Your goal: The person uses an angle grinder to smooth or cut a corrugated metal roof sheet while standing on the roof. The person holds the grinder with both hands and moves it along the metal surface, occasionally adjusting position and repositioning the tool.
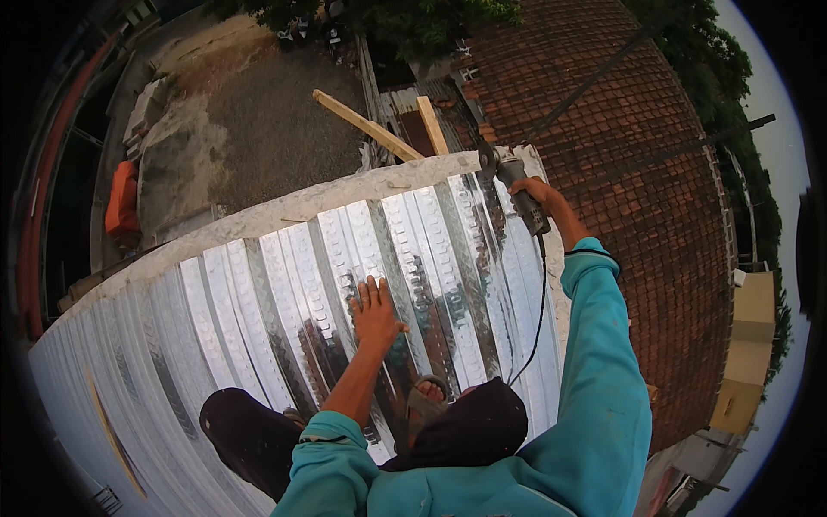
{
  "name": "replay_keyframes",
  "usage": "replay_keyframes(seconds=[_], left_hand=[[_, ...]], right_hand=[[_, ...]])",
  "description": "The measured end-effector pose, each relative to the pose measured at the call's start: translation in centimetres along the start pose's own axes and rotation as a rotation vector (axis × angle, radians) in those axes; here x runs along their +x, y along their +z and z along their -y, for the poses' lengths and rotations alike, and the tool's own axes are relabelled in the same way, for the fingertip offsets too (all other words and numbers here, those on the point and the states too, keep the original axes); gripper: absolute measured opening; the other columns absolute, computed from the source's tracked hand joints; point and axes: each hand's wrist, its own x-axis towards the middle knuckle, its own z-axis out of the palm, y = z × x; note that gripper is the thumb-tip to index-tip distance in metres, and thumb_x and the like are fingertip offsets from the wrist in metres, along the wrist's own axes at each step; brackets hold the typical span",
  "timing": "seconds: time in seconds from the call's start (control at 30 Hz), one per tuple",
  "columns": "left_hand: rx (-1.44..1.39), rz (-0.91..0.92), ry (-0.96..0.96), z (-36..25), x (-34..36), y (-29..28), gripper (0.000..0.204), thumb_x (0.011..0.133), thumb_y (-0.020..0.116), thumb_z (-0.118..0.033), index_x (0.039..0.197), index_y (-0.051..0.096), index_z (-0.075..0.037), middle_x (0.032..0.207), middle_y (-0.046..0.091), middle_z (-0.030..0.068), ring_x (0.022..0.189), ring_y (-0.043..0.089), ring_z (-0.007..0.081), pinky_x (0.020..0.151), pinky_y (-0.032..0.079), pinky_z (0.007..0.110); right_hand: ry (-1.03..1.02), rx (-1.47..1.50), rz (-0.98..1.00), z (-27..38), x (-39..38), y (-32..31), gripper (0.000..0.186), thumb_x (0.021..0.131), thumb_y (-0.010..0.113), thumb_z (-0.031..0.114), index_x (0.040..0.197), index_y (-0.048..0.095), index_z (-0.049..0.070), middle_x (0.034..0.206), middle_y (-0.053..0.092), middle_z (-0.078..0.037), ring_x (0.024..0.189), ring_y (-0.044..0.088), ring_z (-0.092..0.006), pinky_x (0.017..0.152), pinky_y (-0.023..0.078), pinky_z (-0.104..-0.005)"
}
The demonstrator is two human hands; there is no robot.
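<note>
Head view: left hand (pixel 376 320) spread on shiny, ribbed metal sheeting (pixel 211 302); right hand (pixel 541 195) wrapped round cylindrical grinder (pixel 525 207); rough concrete ledge (pixel 301 205) beyond both hands.

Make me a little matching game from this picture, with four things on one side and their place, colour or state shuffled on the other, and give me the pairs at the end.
Things:
1. Left hand
2. Right hand
3. Sleeves
4. Tiled roof

Descriptions:
A. Turquoise
B. Wrapped around a grinder
C. Reddish brown, on the picture's right side
D. Resting with spread fingers on shiny ribbed metal sheeting

Right pairs: 1-D, 2-B, 3-A, 4-C
</note>
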Motion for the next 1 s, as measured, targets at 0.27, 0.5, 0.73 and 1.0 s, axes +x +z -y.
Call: replay_keyframes(seconds=[0.27,0.5,0.73,1.0], left_hand=[[0.009,0.007,-0.007,-0.1,-0.1,0.0,0.129,0.065,0.089,-0.051,0.161,0.016,-0.003,0.169,0.013,0.0223,0.156,0.012,0.0408,0.122,0.018,0.061],[0.013,0.039,-0.024,-0.1,0.0,-0.3,0.129,0.068,0.088,-0.052,0.162,0.013,-0.005,0.17,0.01,0.0202,0.157,0.01,0.0386,0.123,0.016,0.06],[0.006,0.04,-0.028,0.0,0.0,-0.3,0.13,0.067,0.089,-0.053,0.163,0.013,-0.006,0.17,0.01,0.0203,0.157,0.009,0.0393,0.123,0.017,0.061],[-0.003,0.04,-0.017,-0.1,0.2,-0.2,0.13,0.067,0.088,-0.052,0.162,0.013,-0.006,0.169,0.01,0.0207,0.157,0.009,0.0396,0.123,0.016,0.06]], right_hand=[[-0.015,-0.03,0.024,-0.7,0.6,-0.5,0.034,0.077,0.076,0.024,0.099,0.069,-0.001,0.085,0.068,-0.016,0.066,0.067,-0.0273,0.059,0.058,-0.0445],[-0.007,-0.069,0.035,-1.0,1.1,-0.9,0.033,0.078,0.075,0.023,0.1,0.069,-0.002,0.085,0.067,-0.016,0.067,0.068,-0.0276,0.06,0.059,-0.045],[0.011,-0.034,0.038,-1.1,0.3,-0.6,0.033,0.079,0.073,0.022,0.101,0.068,-0.002,0.087,0.068,-0.017,0.069,0.068,-0.0284,0.061,0.059,-0.0459],[0.011,-0.045,0.015,-1.3,0.0,-0.8,0.03,0.078,0.074,0.019,0.099,0.068,-0.002,0.087,0.068,-0.017,0.07,0.069,-0.0292,0.061,0.059,-0.0457]])
